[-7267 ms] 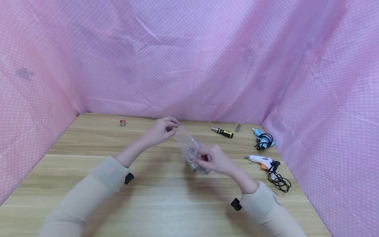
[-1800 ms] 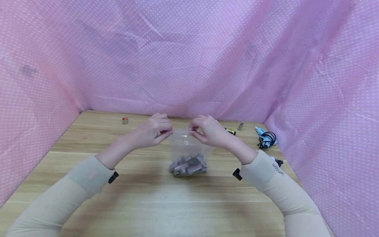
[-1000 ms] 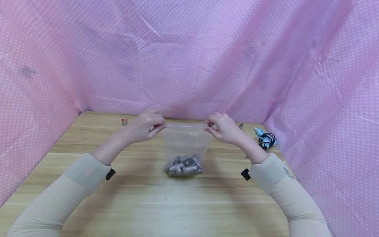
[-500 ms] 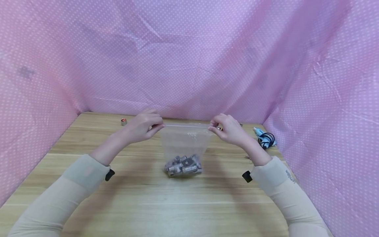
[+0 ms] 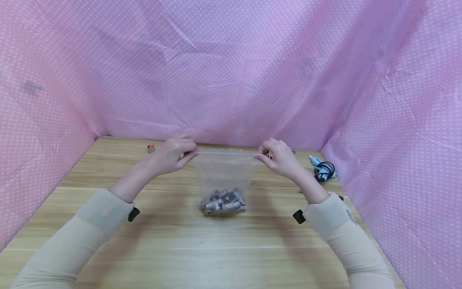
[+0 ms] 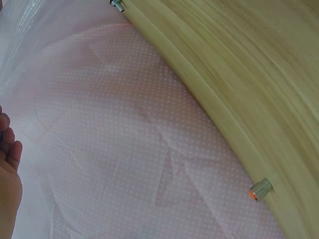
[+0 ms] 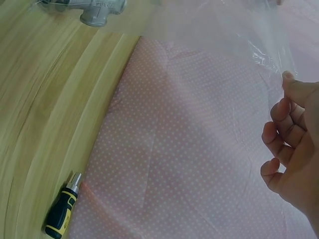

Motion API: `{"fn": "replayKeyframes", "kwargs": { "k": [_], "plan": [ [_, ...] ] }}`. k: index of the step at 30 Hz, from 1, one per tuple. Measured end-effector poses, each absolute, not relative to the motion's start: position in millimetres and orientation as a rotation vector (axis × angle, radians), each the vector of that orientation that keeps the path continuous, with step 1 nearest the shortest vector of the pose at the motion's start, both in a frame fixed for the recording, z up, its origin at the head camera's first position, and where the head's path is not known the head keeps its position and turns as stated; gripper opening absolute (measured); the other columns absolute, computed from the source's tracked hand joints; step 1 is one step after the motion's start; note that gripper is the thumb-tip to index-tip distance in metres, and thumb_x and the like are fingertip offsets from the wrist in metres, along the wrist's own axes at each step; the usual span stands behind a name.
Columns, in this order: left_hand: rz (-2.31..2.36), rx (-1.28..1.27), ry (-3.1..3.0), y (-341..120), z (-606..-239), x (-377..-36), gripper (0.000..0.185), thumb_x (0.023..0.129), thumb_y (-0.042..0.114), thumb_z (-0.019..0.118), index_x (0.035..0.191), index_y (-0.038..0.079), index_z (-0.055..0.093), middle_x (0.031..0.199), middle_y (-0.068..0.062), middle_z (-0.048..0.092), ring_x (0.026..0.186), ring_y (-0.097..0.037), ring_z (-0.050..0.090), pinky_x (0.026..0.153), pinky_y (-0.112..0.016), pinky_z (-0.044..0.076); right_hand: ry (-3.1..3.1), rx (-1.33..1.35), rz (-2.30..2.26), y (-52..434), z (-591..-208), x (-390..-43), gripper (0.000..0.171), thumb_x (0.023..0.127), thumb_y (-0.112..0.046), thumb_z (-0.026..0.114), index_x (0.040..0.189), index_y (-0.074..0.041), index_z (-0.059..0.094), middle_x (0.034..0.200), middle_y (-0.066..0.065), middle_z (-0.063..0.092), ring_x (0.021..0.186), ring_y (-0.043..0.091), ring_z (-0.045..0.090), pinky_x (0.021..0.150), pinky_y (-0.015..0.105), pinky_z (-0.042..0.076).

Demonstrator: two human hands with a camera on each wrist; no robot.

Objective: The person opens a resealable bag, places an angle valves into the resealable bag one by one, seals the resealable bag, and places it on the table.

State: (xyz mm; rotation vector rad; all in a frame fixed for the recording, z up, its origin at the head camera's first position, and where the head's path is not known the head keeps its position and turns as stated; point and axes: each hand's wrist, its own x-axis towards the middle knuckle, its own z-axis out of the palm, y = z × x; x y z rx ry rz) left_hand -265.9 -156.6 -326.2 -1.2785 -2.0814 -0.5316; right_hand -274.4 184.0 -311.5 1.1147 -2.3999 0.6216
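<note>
A clear zip bag [image 5: 225, 172] hangs upright over the wooden table [image 5: 180, 241], with several grey metal fittings [image 5: 223, 202] piled in its bottom, which rests on the table. My left hand [image 5: 175, 153] pinches the bag's top left corner. My right hand [image 5: 276, 156] pinches the top right corner, so the top edge is pulled straight between them. In the right wrist view the bag's film [image 7: 234, 35] runs past my curled fingers [image 7: 281, 144], and a fitting [image 7: 94, 10] shows at the top. The left wrist view catches only my fingertips [image 6: 10, 149].
A small metal piece with an orange end [image 5: 150, 149] [image 6: 260, 189] lies at the back left. A black and yellow screwdriver [image 7: 62, 206] lies by the back wall. A blue glue gun with a coiled cord [image 5: 323, 168] sits at the right. Pink dotted cloth [image 5: 231, 72] walls three sides.
Earlier my right hand was down at the fittings in the bag. It then rose to the top edge, and both hands drew apart along it. In the last half second they hardly moved.
</note>
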Motion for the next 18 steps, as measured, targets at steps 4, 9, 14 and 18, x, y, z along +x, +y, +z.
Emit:
{"fn": "replayKeyframes", "kwargs": {
  "k": [4,9,14,18],
  "plan": [
    [-0.544,-1.240,-2.109,-158,-328,-267,0.020,0.084,0.005,0.066,0.069,0.012,0.055,0.062,0.005,0.046,0.065,-0.011,0.038,0.065,-0.029,0.032,-2.402,1.091,0.664,184,-312,-276,0.016,0.082,-0.017,0.073,0.074,-0.010,0.061,0.070,-0.001,0.059,0.070,0.018,0.052,0.062,0.028,0.041],
    [-0.641,-1.169,-2.199,-161,-332,-266,0.013,0.084,0.009,0.070,0.075,0.012,0.061,0.068,0.006,0.055,0.071,-0.011,0.046,0.066,-0.027,0.039,-2.436,1.077,0.769,189,-312,-275,0.012,0.081,-0.017,0.074,0.080,-0.010,0.064,0.076,-0.001,0.062,0.073,0.014,0.054,0.063,0.026,0.043],
    [-0.802,-1.047,-2.390,-165,-328,-255,0.014,0.082,0.021,0.073,0.090,0.012,0.066,0.088,0.002,0.065,0.090,-0.016,0.057,0.080,-0.036,0.049,-2.484,1.060,0.900,201,-305,-271,0.017,0.083,-0.016,0.072,0.098,-0.010,0.067,0.091,0.001,0.068,0.085,0.014,0.059,0.073,0.029,0.045],
    [-0.914,-0.935,-2.443,-175,-322,-242,0.039,0.085,0.027,0.069,0.120,0.011,0.061,0.118,-0.007,0.064,0.112,-0.028,0.057,0.098,-0.049,0.044,-2.407,1.059,0.910,215,-298,-264,0.032,0.088,-0.022,0.066,0.115,-0.005,0.062,0.111,0.008,0.066,0.098,0.021,0.059,0.082,0.038,0.049]
  ]
}}
